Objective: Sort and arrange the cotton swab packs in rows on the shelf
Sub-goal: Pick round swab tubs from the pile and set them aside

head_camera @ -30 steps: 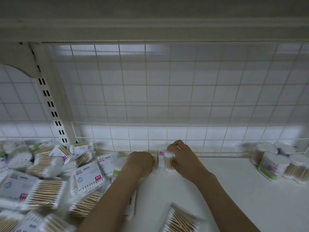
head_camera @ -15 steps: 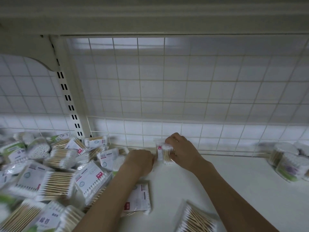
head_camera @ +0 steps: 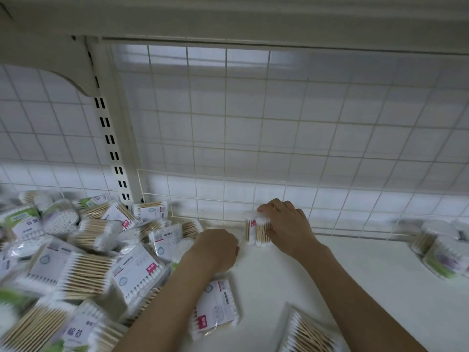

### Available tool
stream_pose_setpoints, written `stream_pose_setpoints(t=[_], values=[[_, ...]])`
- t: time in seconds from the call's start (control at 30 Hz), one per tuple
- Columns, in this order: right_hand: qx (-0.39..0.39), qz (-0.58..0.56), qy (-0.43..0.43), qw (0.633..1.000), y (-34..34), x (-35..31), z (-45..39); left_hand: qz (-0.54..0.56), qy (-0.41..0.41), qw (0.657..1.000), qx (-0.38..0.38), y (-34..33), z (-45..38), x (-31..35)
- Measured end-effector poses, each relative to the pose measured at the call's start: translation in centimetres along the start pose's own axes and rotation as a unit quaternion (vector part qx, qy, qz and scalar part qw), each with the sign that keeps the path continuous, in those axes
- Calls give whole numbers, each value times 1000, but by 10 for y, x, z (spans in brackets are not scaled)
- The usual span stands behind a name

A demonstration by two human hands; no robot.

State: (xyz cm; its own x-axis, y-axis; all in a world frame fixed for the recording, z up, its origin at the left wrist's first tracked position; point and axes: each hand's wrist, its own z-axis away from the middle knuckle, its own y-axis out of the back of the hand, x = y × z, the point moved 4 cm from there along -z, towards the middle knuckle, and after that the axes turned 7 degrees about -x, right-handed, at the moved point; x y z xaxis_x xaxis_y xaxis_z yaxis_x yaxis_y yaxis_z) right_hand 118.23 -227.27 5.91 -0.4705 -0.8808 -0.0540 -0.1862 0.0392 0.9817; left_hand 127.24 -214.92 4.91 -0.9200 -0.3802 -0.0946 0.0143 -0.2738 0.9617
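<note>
My right hand (head_camera: 286,227) grips a small pack of wooden cotton swabs (head_camera: 255,231), standing it upright on the white shelf (head_camera: 355,288) against the wire grid back (head_camera: 253,138). My left hand (head_camera: 215,247) is curled in a fist just left of that pack, at the edge of the pile; what it holds, if anything, is hidden. A big loose pile of swab packs (head_camera: 83,262) fills the shelf's left side. One flat pack (head_camera: 218,308) lies under my left forearm. Another pack (head_camera: 307,331) lies near the front edge.
Round tubs of swabs (head_camera: 441,247) stand at the far right of the shelf. A slotted upright post (head_camera: 111,148) rises at the back left. The shelf above (head_camera: 228,19) overhangs the space.
The view has shifted left and down, showing more of the pile. My right hand keeps its grip on the small pack by the grid, and my left fist stays beside it.
</note>
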Motion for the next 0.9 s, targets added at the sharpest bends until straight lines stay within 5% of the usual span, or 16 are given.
stream_pose_setpoints(t=[0.33, 0.67, 0.9], values=[[10, -43, -6, 999, 1, -7, -5, 95, -57, 993, -27, 9, 0, -1], [18, -150, 17, 988, -3, -11, 2, 245, 6, 964, 104, 33, -45, -33], [-23, -212, -55, 975, -11, 0, 11, 283, 2, 949, 141, 32, -50, -31]])
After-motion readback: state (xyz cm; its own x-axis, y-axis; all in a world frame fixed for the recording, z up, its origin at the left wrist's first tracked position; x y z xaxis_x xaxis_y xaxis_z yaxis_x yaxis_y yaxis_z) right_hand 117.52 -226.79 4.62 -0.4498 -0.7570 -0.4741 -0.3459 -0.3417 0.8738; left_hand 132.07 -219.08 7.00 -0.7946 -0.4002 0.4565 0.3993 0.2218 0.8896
